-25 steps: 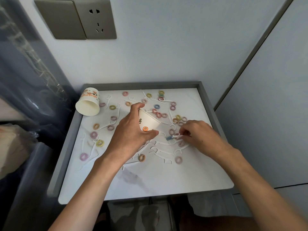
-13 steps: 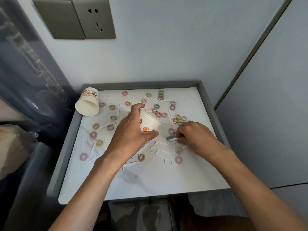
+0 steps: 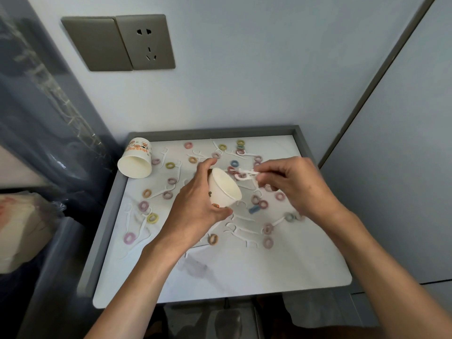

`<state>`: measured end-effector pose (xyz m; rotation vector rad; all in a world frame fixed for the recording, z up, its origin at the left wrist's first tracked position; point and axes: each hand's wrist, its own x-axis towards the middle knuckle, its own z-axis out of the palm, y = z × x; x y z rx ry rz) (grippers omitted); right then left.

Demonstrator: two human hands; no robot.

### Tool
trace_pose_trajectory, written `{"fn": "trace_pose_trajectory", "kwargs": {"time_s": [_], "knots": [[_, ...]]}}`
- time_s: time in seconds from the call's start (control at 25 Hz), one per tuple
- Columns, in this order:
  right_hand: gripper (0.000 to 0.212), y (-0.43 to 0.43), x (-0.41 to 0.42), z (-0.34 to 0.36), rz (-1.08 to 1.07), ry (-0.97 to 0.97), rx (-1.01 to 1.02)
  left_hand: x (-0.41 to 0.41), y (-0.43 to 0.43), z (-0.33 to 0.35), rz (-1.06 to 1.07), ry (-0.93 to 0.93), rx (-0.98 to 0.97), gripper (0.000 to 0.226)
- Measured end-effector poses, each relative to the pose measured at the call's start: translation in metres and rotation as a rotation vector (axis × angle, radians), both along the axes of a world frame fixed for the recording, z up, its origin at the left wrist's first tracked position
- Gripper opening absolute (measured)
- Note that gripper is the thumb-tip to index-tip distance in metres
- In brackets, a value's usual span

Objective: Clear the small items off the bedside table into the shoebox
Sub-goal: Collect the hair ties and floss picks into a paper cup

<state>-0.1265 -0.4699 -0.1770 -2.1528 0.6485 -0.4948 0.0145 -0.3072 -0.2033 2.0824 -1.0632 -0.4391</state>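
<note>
Right now the left hand wraps its fingers round a tilted paper cup, while the right hand pinches white floss picks just beside its mouth. Coloured rings and more picks lie scattered over the tabletop; no shoebox is in view. The thin picks may catch the rim and drop, or the tilt may spill the cup.

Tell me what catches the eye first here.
The left hand grips a tilted paper cup mid-table, while the right hand pinches white floss picks just beside its mouth. Small coloured rings and more picks litter the white bedside table; a second paper cup lies on its side at the back-left corner.
</note>
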Motion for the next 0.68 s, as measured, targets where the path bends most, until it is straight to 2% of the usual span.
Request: {"fn": "trace_pose_trajectory", "kwargs": {"time_s": [0.16, 0.24, 0.32, 0.4, 0.52, 0.6, 0.68], "knots": [[0.015, 0.027, 0.026, 0.003, 0.300, 0.082, -0.224, -0.003, 0.000, 0.000, -0.066, 0.000, -0.012, 0.092], [0.016, 0.028, 0.031, 0.001, 0.242, 0.054, -0.232, -0.003, 0.001, 0.000, -0.066, 0.011, -0.042, 0.086], [0.015, 0.025, 0.028, 0.000, 0.037, -0.003, -0.197, -0.001, 0.002, 0.001, -0.046, 0.017, -0.073, 0.081], [0.011, 0.024, 0.024, -0.002, -0.084, 0.007, -0.035, -0.001, 0.002, 0.003, -0.028, 0.026, -0.095, 0.081], [0.008, 0.028, 0.026, -0.008, -0.054, -0.031, 0.236, -0.003, 0.003, 0.004, -0.011, 0.058, -0.140, 0.084], [0.014, 0.024, 0.020, -0.007, -0.007, -0.020, 0.214, -0.002, 0.005, 0.006, 0.017, 0.060, -0.161, 0.086], [0.016, 0.009, 0.002, -0.010, 0.034, 0.189, -0.030, 0.000, 0.008, 0.006, 0.052, 0.044, -0.154, 0.085]]}}
